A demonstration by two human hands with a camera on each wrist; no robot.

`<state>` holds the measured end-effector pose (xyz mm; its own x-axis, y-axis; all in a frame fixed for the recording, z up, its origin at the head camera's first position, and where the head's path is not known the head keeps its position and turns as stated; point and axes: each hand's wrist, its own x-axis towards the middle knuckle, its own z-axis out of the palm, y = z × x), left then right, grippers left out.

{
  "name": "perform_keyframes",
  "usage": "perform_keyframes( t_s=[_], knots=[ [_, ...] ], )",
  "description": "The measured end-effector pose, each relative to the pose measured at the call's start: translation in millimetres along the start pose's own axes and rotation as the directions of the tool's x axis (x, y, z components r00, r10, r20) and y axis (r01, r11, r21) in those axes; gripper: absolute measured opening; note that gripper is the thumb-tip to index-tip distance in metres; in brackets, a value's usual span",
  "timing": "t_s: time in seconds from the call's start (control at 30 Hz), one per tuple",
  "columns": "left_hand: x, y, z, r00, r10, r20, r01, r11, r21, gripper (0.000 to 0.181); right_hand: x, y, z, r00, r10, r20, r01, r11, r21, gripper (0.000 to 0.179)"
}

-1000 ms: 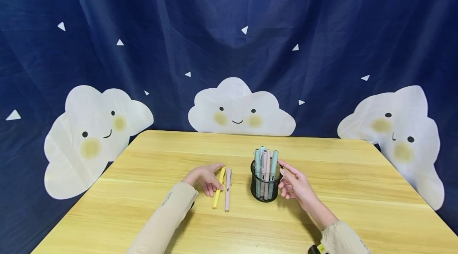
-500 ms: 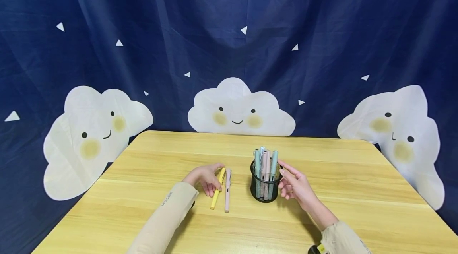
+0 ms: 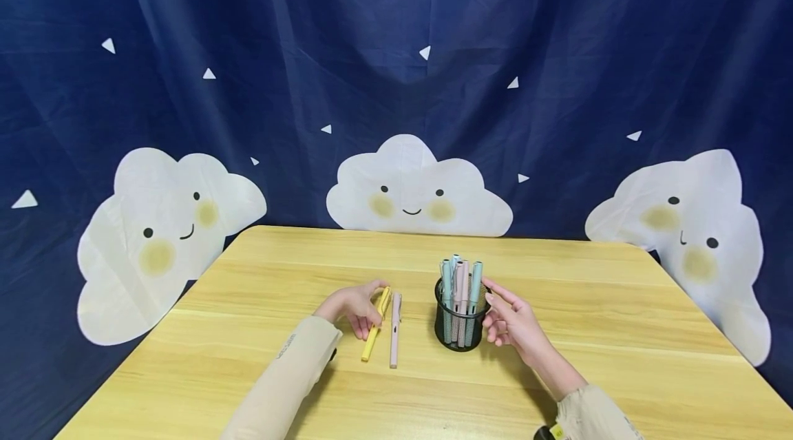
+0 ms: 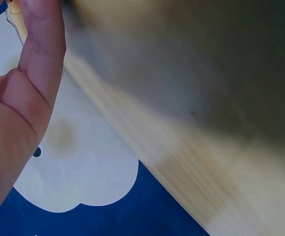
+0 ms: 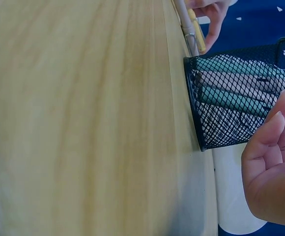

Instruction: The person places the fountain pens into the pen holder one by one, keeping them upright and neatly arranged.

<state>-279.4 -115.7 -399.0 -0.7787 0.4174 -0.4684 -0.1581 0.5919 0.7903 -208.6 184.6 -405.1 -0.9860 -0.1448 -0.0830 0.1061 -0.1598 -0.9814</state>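
Note:
My left hand (image 3: 359, 309) pinches a yellow pen (image 3: 372, 341) on the left part of the table, thumb at its capped end and fingers along its side. Beside it on the right lies a capped pale pink pen (image 3: 394, 340). In the left wrist view, only a bit of the yellow pen (image 4: 16, 18) shows behind the fingers. A black mesh pen holder (image 3: 443, 330) stands upright with several pale green, pink and blue pens (image 3: 476, 278) in it. My right hand (image 3: 511, 323) holds the holder's right side near the rim, thumb in front and index finger further back.
The light wooden table (image 3: 297, 254) extends to a dark blue curtain (image 3: 396, 34) printed with white clouds. In the head view, a small black object with a yellow label (image 3: 554, 431) sits at the right sleeve (image 3: 595, 416).
The yellow pen's lower end has swung to the left, away from the pink pen, as my left hand turns it. My right hand and the pen holder stay in place.

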Motion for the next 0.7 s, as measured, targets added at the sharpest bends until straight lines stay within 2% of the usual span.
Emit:
perform_keyframes(
  t_s=[0.33, 0.5, 0.7],
  knots=[
    [-4.1, 4.9, -1.9, 0.998, 0.052, 0.029, -0.051, 0.998, -0.036, 0.09, -0.2, -1, 0, 1.0, -0.002, -0.001, 0.002, 1.0, -0.001, 0.056],
    [-4.1, 8.5, -1.7, 0.997, 0.08, 0.011, -0.079, 0.996, -0.042, 0.09, 0.5, 0, -1, 1.0, -0.003, 0.002, 0.003, 1.0, -0.005, 0.057],
    [-6.1, 13.8, -2.6, 0.989, 0.144, -0.017, -0.145, 0.989, -0.02, 0.089, 2.2, 2, -2, 1.0, -0.005, 0.01, 0.005, 1.0, 0.006, 0.057]
  ],
)
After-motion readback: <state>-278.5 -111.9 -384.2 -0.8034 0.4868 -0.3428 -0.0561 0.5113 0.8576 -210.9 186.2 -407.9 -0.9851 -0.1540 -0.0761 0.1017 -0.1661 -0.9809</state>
